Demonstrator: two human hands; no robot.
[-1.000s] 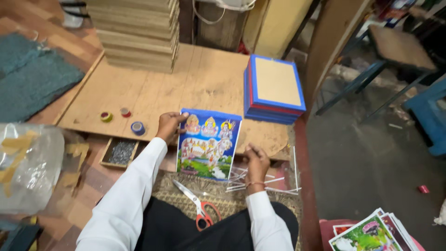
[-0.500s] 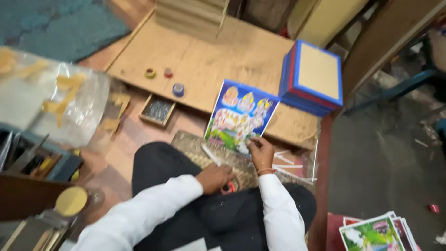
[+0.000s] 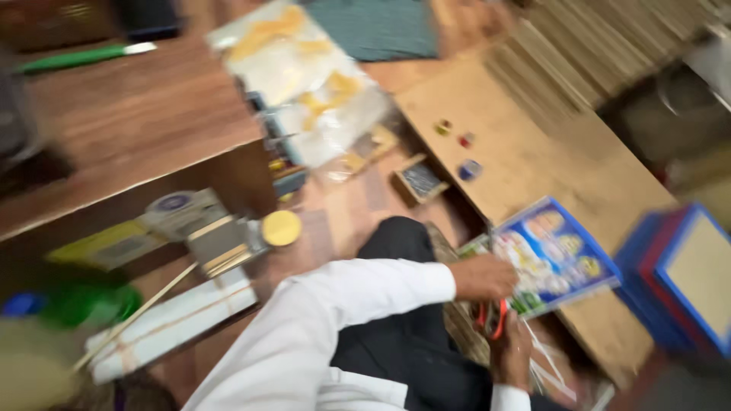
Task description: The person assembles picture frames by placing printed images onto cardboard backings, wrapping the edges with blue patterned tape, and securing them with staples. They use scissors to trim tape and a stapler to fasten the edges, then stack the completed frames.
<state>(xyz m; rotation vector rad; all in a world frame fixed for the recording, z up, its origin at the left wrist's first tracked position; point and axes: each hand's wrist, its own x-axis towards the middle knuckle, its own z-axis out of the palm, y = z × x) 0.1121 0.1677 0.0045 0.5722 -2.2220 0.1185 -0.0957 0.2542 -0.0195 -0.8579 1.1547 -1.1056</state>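
A low plywood board lies on the wooden floor, with a stack of blue-edged boards at its end and a small tray of dark bits beside it. The left hand is closed over red-handled scissors by the colourful print. The right hand sits just below; through the blur, I cannot tell its grip.

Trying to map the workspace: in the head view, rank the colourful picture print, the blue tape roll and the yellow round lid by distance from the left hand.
From the left hand:
1. Colourful picture print, touching, right.
2. Blue tape roll, on the board above.
3. Yellow round lid, far left.
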